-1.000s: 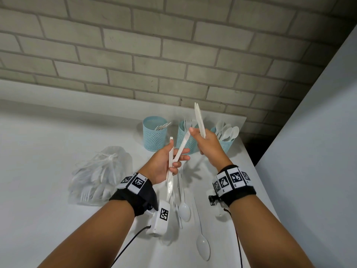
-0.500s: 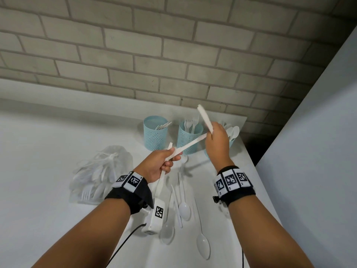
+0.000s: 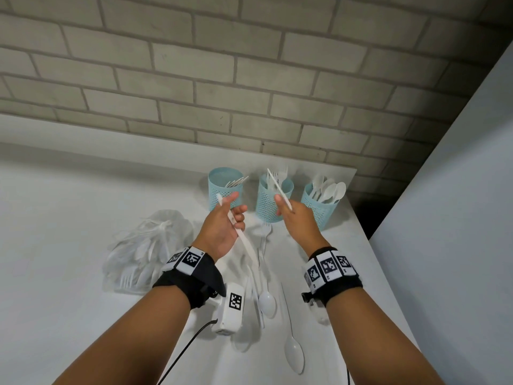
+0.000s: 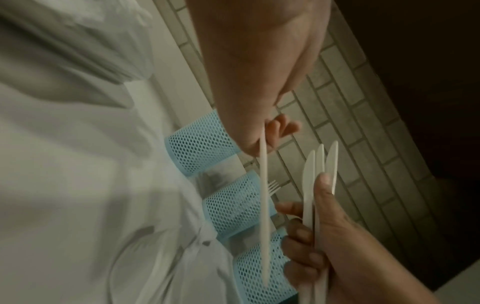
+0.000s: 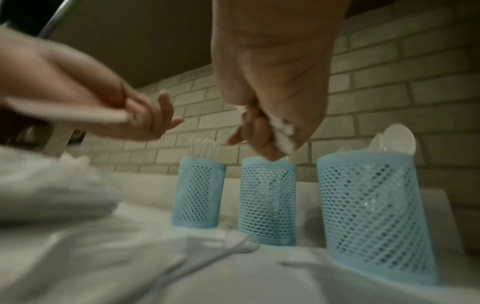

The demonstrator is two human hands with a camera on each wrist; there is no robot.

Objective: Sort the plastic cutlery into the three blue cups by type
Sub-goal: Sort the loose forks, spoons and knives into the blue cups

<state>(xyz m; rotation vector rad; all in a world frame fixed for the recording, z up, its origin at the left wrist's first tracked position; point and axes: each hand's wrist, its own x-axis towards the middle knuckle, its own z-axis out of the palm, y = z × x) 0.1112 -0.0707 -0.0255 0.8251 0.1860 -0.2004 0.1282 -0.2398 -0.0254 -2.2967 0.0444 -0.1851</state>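
Observation:
Three blue mesh cups stand by the brick wall: the left cup [image 3: 225,187] holds knives, the middle cup [image 3: 274,200] forks, the right cup [image 3: 322,208] spoons. My right hand [image 3: 283,204] hovers in front of the middle cup and grips a bunch of white knives [image 4: 319,174], three in the left wrist view, with their tips slanting up and left. My left hand [image 3: 233,207] is just in front of the left cup and pinches one white plastic piece [image 3: 241,237], seen edge-on, so its type is unclear. The hands are apart.
Loose spoons [image 3: 267,300] and a fork [image 3: 265,232] lie on the white table [image 3: 69,301] between my forearms. A clear bag of cutlery [image 3: 147,245] sits to the left. The table's right edge and a grey panel [image 3: 458,218] are close to the right cup.
The slanted piece my left hand held has passed to my right hand. The hands have drawn apart, and the right hand's bunch now tilts left before the middle cup.

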